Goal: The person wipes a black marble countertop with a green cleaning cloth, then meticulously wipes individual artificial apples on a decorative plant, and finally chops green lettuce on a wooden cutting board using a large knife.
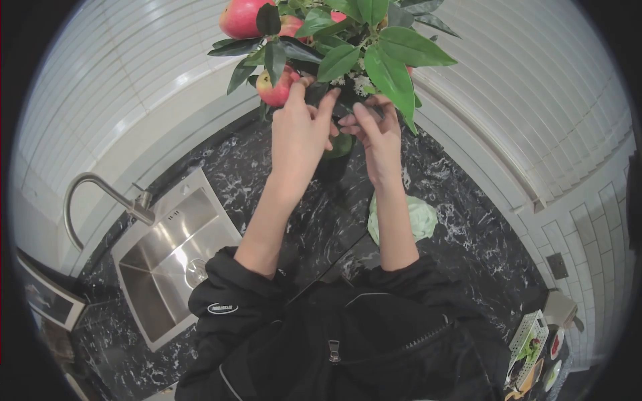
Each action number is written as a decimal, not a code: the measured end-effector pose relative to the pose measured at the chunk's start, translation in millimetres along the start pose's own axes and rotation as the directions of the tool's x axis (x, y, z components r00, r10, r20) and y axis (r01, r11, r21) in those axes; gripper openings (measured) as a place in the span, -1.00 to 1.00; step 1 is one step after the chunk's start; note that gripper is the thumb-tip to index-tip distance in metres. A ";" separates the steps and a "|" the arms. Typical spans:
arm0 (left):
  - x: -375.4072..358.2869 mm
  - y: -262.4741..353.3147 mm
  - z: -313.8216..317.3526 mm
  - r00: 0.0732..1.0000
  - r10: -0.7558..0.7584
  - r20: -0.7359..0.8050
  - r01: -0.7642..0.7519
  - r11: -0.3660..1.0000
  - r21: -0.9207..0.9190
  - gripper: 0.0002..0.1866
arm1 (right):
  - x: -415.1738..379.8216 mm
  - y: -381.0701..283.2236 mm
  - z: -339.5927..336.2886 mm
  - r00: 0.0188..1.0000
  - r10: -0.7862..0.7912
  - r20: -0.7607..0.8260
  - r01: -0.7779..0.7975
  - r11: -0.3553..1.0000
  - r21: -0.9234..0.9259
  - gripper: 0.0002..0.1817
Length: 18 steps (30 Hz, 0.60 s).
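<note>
An arrangement of green leaves (394,67), small white blossoms (362,84) and red apples stands at the top centre. My left hand (299,127) reaches into its lower left side, fingers apart, with the index finger beside a red and yellow apple (274,87). On the right, my right hand (378,134) is under the large leaves, its fingers bent and the thumb near the index finger. What those fingers hold, if anything, is too small to make out. A dark green rounded base (338,146) shows between the hands.
A steel sink (170,250) with a curved faucet (110,184) is at the left. The dark marbled counter (468,234) carries a crumpled pale green cloth (420,219) beside my right forearm. A white basket (531,337) with greens stands at the lower right.
</note>
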State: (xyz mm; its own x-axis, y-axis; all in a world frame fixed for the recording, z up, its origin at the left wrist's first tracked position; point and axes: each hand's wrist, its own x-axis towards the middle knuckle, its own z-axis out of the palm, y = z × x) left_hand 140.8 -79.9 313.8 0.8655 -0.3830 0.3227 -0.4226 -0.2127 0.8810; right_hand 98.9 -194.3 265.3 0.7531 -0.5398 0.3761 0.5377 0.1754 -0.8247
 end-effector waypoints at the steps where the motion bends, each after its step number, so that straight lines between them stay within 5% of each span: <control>1: 3.0 -1.3 -1.3 1.000 -0.011 0.004 0.011 0.999 -0.037 -0.67 | 0.0 2.2 -0.5 0.999 0.002 -0.033 -0.002 1.000 -0.018 -0.72; 6: 2.2 0.2 -17.2 0.999 -0.038 -0.035 0.035 0.997 -0.070 -0.77 | 5.1 16.9 -24.6 0.977 0.062 -0.202 -0.072 0.996 -0.043 -0.81; 9: -10.5 15.1 -27.3 0.951 -0.086 -0.297 0.010 0.969 -0.247 -0.73 | 11.1 -1.5 -39.4 0.853 -0.102 -0.512 0.052 0.992 -0.111 -0.76; 11: -10.4 16.1 -30.3 0.791 0.284 -0.541 -0.476 0.842 -0.253 -0.86 | 18.1 -27.9 -41.2 0.753 -0.435 -0.494 0.321 0.898 -0.301 -0.83; 12: -8.8 19.3 -28.8 0.719 0.360 -0.595 -0.584 0.776 -0.237 -0.89 | 21.8 -42.5 -37.6 0.711 -0.513 -0.482 0.381 0.856 -0.349 -0.83; 15: 0.8 36.4 -15.6 0.614 0.561 -0.555 -0.717 0.691 -0.094 -0.58 | 33.9 -85.5 -13.7 0.751 -0.655 -0.088 0.539 0.684 -0.492 -0.60; 18: 11.8 49.7 -7.0 0.606 0.720 -0.338 -0.708 0.682 0.183 -0.47 | 43.2 -103.8 7.9 0.763 -0.607 0.220 0.625 0.608 -0.490 -0.57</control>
State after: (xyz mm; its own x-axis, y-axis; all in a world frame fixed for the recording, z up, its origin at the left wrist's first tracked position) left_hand 131.8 -88.7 363.8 0.3113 -0.0815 0.9468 -0.9502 -0.0381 0.3091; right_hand 78.6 -229.4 370.5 0.3316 -0.3376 0.8810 0.6119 -0.6338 -0.4732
